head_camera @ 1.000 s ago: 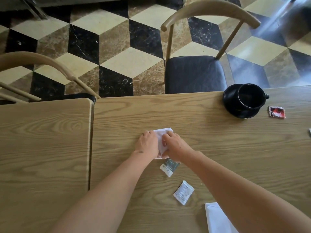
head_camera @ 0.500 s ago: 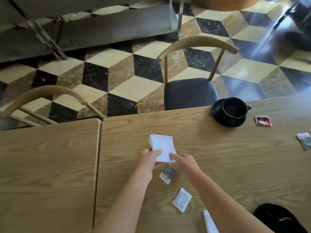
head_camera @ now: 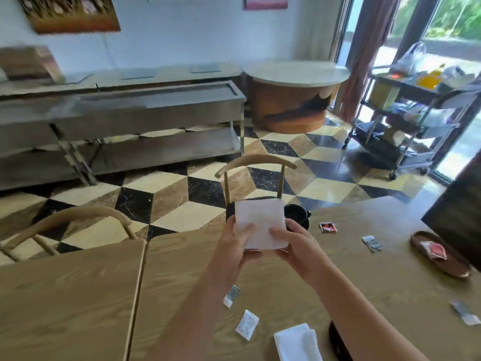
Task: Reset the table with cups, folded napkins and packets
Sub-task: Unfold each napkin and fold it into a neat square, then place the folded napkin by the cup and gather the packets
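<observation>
A folded white napkin [head_camera: 260, 222] is held up above the wooden table [head_camera: 338, 264], pinched at its lower edge by my left hand [head_camera: 238, 242] and my right hand [head_camera: 294, 243]. A black cup on its saucer [head_camera: 298, 213] stands at the far table edge, partly hidden behind the napkin. A red packet [head_camera: 328, 227] lies to its right, a grey packet [head_camera: 372, 242] further right. On the near table lie a dark packet [head_camera: 231, 295], a white packet [head_camera: 247, 324] and another white napkin [head_camera: 299, 342].
A brown oval tray [head_camera: 447, 267] with red packets lies at the right. Another packet [head_camera: 467, 312] is near the right edge. A black saucer edge [head_camera: 335, 342] shows under my right arm. Wooden chairs [head_camera: 256, 165] stand beyond the table; a second table [head_camera: 65, 295] adjoins on the left.
Both hands have lifted the napkin off the table into the air. The view has tilted up, showing the room, the tray and more packets.
</observation>
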{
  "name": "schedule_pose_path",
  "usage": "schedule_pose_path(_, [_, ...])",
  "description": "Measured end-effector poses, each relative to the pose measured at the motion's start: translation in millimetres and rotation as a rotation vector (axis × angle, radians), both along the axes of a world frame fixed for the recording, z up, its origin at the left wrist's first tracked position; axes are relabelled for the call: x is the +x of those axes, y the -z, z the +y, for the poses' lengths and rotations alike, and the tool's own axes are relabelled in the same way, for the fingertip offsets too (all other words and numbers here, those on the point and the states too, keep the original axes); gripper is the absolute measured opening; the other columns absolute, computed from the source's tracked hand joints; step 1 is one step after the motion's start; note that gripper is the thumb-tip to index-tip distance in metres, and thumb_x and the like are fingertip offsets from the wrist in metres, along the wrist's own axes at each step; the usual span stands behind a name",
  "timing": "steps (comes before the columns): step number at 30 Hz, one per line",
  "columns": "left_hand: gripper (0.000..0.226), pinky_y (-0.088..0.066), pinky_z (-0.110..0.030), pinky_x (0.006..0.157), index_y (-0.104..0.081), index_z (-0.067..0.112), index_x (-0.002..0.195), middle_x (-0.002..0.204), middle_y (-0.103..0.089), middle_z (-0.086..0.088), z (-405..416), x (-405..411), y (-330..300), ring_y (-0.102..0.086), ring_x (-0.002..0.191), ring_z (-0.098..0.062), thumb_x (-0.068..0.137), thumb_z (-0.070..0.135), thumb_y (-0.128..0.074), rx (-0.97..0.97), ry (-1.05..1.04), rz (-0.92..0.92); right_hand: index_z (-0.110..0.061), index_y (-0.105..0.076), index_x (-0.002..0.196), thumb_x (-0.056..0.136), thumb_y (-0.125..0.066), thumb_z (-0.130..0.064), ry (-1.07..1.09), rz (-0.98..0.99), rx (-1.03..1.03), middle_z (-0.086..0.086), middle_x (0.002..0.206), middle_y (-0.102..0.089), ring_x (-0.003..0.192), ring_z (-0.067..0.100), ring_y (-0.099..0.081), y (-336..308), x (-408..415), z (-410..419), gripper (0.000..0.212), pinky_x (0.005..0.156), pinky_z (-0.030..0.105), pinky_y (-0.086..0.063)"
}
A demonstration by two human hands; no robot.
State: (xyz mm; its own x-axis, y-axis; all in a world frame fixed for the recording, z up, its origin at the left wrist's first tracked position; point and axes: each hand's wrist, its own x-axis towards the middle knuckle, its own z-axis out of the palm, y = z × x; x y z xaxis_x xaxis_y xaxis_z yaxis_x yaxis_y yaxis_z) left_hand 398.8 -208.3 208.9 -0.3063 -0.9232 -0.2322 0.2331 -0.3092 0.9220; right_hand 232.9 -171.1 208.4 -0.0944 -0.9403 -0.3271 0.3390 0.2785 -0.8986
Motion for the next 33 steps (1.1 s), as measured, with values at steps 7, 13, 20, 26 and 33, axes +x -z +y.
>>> schedule_pose_path(7, [0.051, -0.060, -0.038, 0.065, -0.049, 0.030, 0.140, 0.123, -0.066, -0.010, 49.6, -39.7, -90.5, -0.068, 0.109, -0.033, 0.094, 0.012, -0.059, -0.222, 0.057, 0.028, -0.019, -0.073, 0.115, 0.098, -0.066, -0.030, 0.165, 0.152, -0.222, 0.012, 0.103, -0.075, 0.090, 0.023, -0.071, -101.9, -22.5, 73.3, 0.021, 0.081, 0.043, -0.059])
schedule_pose_path(13, [0.058, -0.061, -0.036, 0.061, -0.046, 0.041, 0.137, 0.124, -0.061, -0.004, 77.4, -84.5, -148.2, -0.066, 0.109, -0.030, 0.082, 0.026, -0.061, -0.340, 0.120, 0.055, -0.026, -0.072, 0.106, 0.100, -0.062, -0.022, 0.316, 0.319, -0.356, 0.003, 0.093, -0.073, 0.082, 0.017, -0.068, -162.1, -57.2, 107.0, 0.012, 0.073, 0.034, -0.057])
schedule_pose_path(20, [0.050, -0.060, -0.035, 0.057, -0.047, 0.040, 0.132, 0.122, -0.061, -0.007, 80.4, -143.4, -175.7, -0.068, 0.104, -0.032, 0.087, 0.023, -0.061, -0.422, 0.145, 0.087, -0.025, -0.071, 0.112, 0.101, -0.060, -0.022, 0.404, 0.415, -0.442, -0.003, 0.089, -0.076, 0.080, 0.009, -0.071, -193.9, -106.7, 117.2, 0.015, 0.069, 0.028, -0.062])
schedule_pose_path(26, [0.060, -0.060, -0.028, 0.058, -0.051, 0.037, 0.134, 0.118, -0.063, -0.008, 53.6, -189.9, -186.7, -0.068, 0.101, -0.026, 0.077, 0.028, -0.065, -0.485, 0.205, 0.032, -0.020, -0.067, 0.120, 0.100, -0.064, -0.022, 0.396, 0.441, -0.409, 0.014, 0.116, -0.068, 0.107, 0.034, -0.068, -202.3, -172.0, 102.4, 0.020, 0.084, 0.049, -0.063])
schedule_pose_path(33, [0.049, -0.061, -0.030, 0.064, -0.053, 0.033, 0.139, 0.119, -0.067, -0.007, -17.1, -274.2, -117.5, -0.069, 0.106, -0.027, 0.092, 0.021, -0.064, -0.352, 0.133, -0.068, -0.014, -0.069, 0.115, 0.099, -0.064, -0.016, 0.276, 0.467, -0.333, 0.004, 0.093, -0.071, 0.073, 0.011, -0.069, -150.3, -272.3, 26.2, 0.017, 0.057, 0.024, -0.056])
